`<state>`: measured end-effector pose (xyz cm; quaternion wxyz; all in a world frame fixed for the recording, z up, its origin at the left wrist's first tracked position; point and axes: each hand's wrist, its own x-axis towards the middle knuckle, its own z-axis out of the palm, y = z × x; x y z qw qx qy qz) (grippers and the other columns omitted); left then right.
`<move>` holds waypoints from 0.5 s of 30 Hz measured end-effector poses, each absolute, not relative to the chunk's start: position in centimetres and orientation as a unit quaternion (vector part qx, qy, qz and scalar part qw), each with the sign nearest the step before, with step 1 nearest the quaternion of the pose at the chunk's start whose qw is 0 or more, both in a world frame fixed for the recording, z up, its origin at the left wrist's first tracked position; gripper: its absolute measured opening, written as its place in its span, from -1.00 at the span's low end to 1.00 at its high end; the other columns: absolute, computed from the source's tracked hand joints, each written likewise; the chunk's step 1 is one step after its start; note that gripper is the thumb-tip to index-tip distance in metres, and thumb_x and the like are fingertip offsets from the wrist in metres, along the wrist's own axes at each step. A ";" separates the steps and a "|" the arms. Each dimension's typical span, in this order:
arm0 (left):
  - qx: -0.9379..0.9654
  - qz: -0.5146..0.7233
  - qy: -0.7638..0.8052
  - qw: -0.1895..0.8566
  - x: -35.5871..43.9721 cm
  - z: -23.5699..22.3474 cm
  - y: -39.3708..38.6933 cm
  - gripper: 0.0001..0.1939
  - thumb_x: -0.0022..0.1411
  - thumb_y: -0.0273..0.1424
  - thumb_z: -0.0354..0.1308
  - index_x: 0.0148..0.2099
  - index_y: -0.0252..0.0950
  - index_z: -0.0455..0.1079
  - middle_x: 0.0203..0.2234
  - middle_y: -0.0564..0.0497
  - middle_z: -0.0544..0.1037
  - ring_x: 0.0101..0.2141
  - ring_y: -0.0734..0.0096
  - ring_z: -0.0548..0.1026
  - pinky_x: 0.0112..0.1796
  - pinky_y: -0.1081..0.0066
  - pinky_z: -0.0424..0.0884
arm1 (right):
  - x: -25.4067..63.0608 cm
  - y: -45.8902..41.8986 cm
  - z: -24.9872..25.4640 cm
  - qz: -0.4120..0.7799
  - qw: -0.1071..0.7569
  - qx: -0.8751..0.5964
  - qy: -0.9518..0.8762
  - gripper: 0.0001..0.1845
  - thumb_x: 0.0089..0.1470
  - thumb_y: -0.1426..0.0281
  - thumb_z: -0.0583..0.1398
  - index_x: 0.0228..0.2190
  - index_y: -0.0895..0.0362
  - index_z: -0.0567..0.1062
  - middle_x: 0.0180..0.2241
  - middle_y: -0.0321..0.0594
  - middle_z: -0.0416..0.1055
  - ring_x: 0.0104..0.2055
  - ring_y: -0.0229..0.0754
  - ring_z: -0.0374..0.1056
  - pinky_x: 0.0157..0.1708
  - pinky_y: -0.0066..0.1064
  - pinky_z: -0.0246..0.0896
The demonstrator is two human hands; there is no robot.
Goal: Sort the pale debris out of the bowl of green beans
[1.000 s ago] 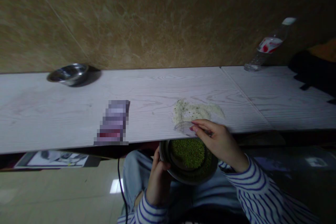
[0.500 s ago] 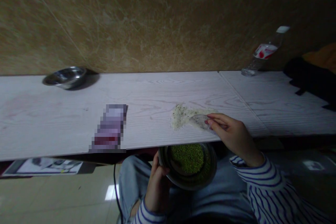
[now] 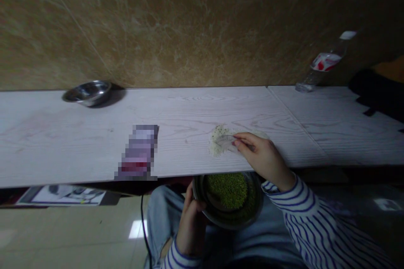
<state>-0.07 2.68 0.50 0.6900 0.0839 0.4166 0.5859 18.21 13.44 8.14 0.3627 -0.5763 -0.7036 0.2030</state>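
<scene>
Right hand (image 3: 265,158), nearer: I am pinching a clear, curved piece (image 3: 224,139), pointing leftward over the white grain pile (image 3: 217,149).
Left hand (image 3: 190,220): clasping a round, dark bowl (image 3: 222,219) nearside of the pile.

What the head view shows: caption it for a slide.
Left hand holds a bowl of green beans; right hand holds a clear tool at white grains on the table.

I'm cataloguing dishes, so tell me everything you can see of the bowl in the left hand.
The bowl is round and dark, perhaps metal, though dim light leaves that unsure. Small green beans cover much of its inside. It faces upward above the person's lap, just below the table's front edge, which hides its far rim. The left hand holds its left side, thumb at the rim.
</scene>
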 end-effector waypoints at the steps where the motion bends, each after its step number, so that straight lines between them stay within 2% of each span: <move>1: 0.082 0.585 0.415 0.692 -0.1 0.4 2.7 -0.40 -0.09 -0.46 0.17 0.08 -0.14 0.47 0.04 -0.07 0.55 0.10 -0.06 0.41 0.00 0.08 0.37 | 18.0 13.4 8.1 0.213 0.365 -0.571 -0.703 -0.74 0.17 0.36 0.17 -0.14 0.09 0.59 -0.19 -0.14 0.64 -0.17 -0.06 0.57 -0.18 -0.27 0.50; 9: 0.083 0.571 0.410 0.707 -0.5 -0.1 2.7 -0.37 -0.06 -0.46 0.17 0.14 -0.14 0.41 -0.05 -0.07 0.58 -0.02 -0.02 0.49 -0.09 0.12 0.42 | 18.8 13.0 7.9 0.263 0.405 -0.572 -0.663 -0.73 0.13 0.32 0.20 -0.16 0.13 0.58 -0.24 -0.09 0.64 -0.26 -0.05 0.59 -0.24 -0.25 0.53; 15: 0.075 0.579 0.401 0.706 -0.3 -0.2 2.7 -0.35 -0.08 -0.46 0.17 0.14 -0.17 0.41 0.01 -0.07 0.56 0.07 -0.02 0.43 -0.02 0.13 0.37 | 19.5 13.3 7.8 0.248 0.403 -0.606 -0.640 -0.73 0.08 0.31 0.21 -0.20 0.13 0.59 -0.29 -0.07 0.64 -0.28 0.00 0.59 -0.30 -0.23 0.53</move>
